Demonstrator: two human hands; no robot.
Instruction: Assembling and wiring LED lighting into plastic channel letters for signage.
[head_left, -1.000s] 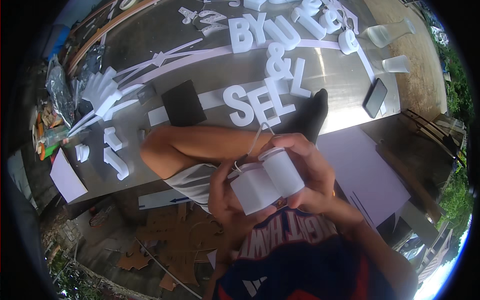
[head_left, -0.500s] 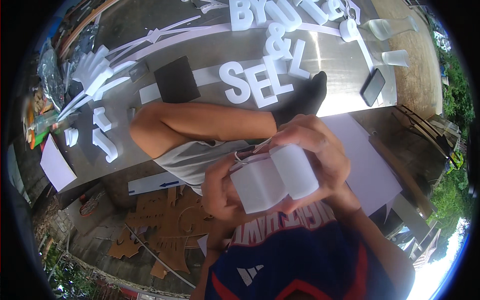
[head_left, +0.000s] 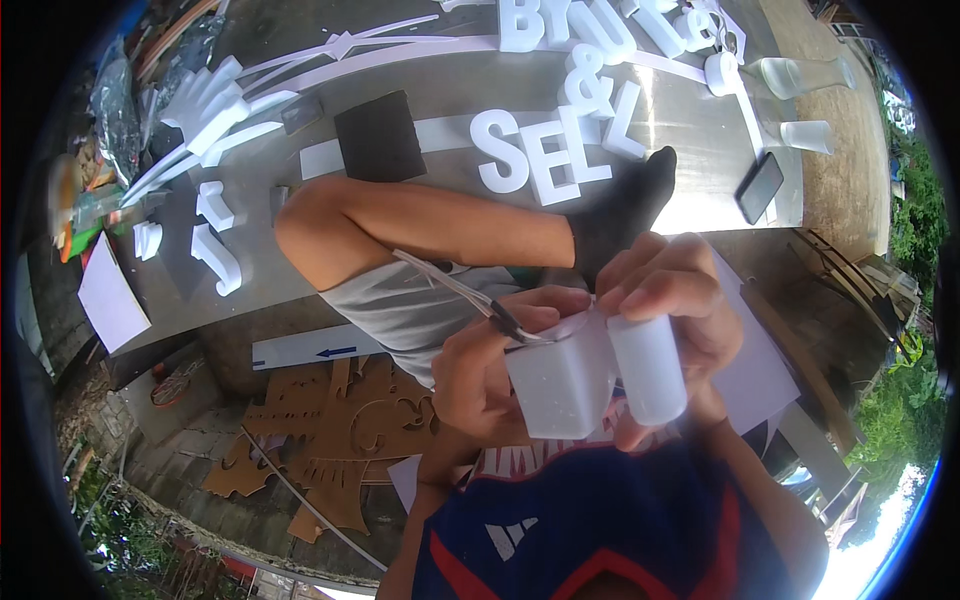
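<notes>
In front of my chest, both hands grip a white three-dimensional block piece (head_left: 562, 390) that looks like a raised letter. It has a squarish part on the left and a rounded part (head_left: 648, 370) on the right, with a gap between them. My left hand (head_left: 475, 375) is closed around the left side. A slim tool with two thin arms, like tweezers or small scissors (head_left: 462, 292), sticks out between its fingers toward the upper left, its tip against the piece's top edge. My right hand (head_left: 690, 300) is closed over the rounded part, fingertips on top and thumb below.
White raised letters (head_left: 545, 160) stand on the metal table (head_left: 270, 240), with a dark square sheet (head_left: 382, 137), a phone (head_left: 760, 188) and clear glass containers (head_left: 806, 137). A white hand shape (head_left: 205, 105) lies at the left. Cut brown board (head_left: 370, 420) is below, beside my bent leg.
Both hands and the white piece have shifted to the right, and the piece has turned, its parts standing more apart. The slim tool now shows clearly, pointing up and left from my left hand.
</notes>
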